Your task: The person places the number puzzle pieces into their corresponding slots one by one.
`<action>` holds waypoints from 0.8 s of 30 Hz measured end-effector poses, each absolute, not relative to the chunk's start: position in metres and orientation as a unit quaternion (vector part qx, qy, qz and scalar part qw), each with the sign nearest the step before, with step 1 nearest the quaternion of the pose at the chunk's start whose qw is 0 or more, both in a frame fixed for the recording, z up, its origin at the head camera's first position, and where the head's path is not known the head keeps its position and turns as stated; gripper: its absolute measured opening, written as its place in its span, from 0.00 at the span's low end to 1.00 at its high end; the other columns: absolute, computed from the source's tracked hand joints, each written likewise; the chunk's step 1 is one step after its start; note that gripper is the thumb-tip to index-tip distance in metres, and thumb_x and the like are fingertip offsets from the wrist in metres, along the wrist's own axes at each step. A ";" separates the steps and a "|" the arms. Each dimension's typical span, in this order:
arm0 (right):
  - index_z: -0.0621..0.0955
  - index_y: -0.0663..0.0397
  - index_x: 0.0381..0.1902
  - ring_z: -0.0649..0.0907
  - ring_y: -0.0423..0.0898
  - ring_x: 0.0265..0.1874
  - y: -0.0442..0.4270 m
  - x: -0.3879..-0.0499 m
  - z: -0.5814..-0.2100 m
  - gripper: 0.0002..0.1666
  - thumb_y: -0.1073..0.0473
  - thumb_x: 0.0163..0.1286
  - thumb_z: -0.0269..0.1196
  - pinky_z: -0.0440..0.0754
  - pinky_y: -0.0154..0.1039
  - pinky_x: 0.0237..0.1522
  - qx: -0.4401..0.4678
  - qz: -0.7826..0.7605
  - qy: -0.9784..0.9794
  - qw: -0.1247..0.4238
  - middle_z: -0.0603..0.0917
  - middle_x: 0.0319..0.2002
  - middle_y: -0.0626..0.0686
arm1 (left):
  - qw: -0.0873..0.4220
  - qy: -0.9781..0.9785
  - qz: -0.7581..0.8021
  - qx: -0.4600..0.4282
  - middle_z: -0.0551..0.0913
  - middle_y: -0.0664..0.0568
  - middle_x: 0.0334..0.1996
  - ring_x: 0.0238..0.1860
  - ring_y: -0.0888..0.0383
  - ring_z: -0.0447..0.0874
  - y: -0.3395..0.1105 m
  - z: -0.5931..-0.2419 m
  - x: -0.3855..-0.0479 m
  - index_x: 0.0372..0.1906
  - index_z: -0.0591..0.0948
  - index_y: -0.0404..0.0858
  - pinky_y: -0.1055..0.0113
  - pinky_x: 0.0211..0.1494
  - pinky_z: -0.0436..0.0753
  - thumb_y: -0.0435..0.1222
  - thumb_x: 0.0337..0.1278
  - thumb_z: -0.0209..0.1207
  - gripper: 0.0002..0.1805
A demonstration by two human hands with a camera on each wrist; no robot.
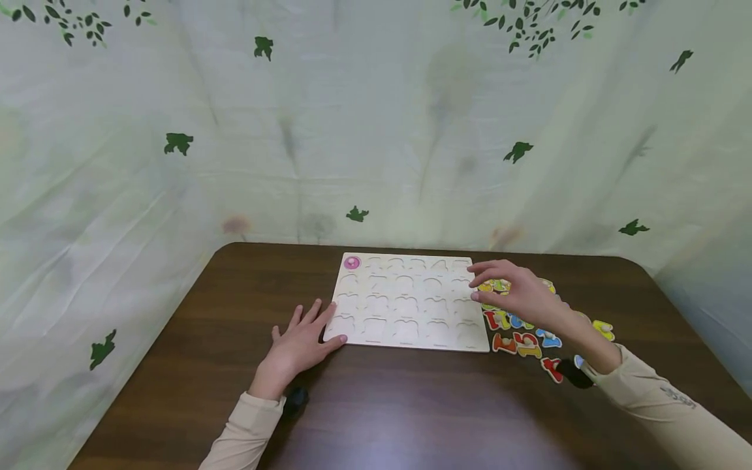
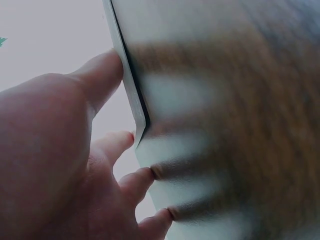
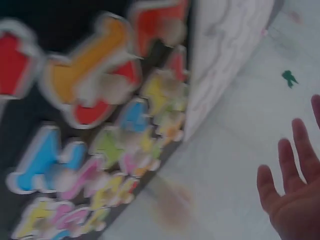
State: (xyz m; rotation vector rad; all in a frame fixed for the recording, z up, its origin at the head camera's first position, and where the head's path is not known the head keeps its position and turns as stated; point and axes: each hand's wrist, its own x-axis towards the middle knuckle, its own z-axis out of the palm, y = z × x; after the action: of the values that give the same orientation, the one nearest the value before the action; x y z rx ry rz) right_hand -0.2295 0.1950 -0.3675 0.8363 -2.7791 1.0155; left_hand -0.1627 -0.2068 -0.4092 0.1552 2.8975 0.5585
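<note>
A white puzzle board [image 1: 405, 301] with rows of shallow outlines lies on the table, a round pink piece [image 1: 352, 262] at its far left corner. My left hand [image 1: 299, 344] has its fingers spread, thumb and fingertips touching the board's left edge; the left wrist view shows the thumb [image 2: 102, 75] along that edge. Above the board's right edge, my right hand [image 1: 517, 291] is raised with fingers extended and nothing held. Colourful number pieces [image 1: 529, 344] with knobs lie beside the board, partly hidden under the right hand and forearm. The right wrist view shows these pieces [image 3: 92, 67] blurred.
The dark wooden table [image 1: 411, 405] extends around the board. A red piece [image 1: 551, 369] lies nearest the front of the group, close to the black device on the right wrist. Behind the table hangs a pale curtain [image 1: 376, 130] with leaf prints.
</note>
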 end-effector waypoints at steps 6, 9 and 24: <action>0.87 0.37 0.34 0.73 0.56 0.62 0.217 -0.213 -0.389 0.05 0.51 0.61 0.73 0.73 0.58 0.54 0.247 0.309 -0.918 0.034 0.81 0.56 0.51 | 0.094 0.976 0.189 0.055 0.52 0.39 0.76 0.74 0.32 0.43 -0.207 -0.411 -0.164 0.77 0.60 0.45 0.21 0.60 0.45 0.57 0.65 0.56 0.41; 0.88 0.35 0.35 0.73 0.58 0.62 0.227 -0.207 -0.399 0.05 0.50 0.60 0.73 0.76 0.55 0.50 0.246 0.287 -0.926 0.012 0.81 0.57 0.51 | 0.095 0.976 0.187 0.056 0.52 0.39 0.76 0.74 0.32 0.42 -0.207 -0.411 -0.164 0.77 0.59 0.45 0.21 0.60 0.45 0.56 0.66 0.56 0.41; 0.83 0.30 0.26 0.74 0.55 0.53 0.249 -0.199 -0.421 0.11 0.46 0.52 0.77 0.70 0.53 0.48 0.249 0.260 -0.933 0.005 0.81 0.48 0.50 | 0.094 0.977 0.182 0.058 0.52 0.38 0.76 0.74 0.31 0.43 -0.207 -0.410 -0.164 0.77 0.59 0.45 0.21 0.61 0.45 0.56 0.66 0.56 0.41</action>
State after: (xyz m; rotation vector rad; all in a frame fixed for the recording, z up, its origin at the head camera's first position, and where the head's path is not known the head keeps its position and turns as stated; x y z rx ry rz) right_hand -0.1989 0.2490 -0.4209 0.7805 -2.9214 0.8134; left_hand -0.1640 -0.2070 -0.4100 0.1709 2.8990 0.5415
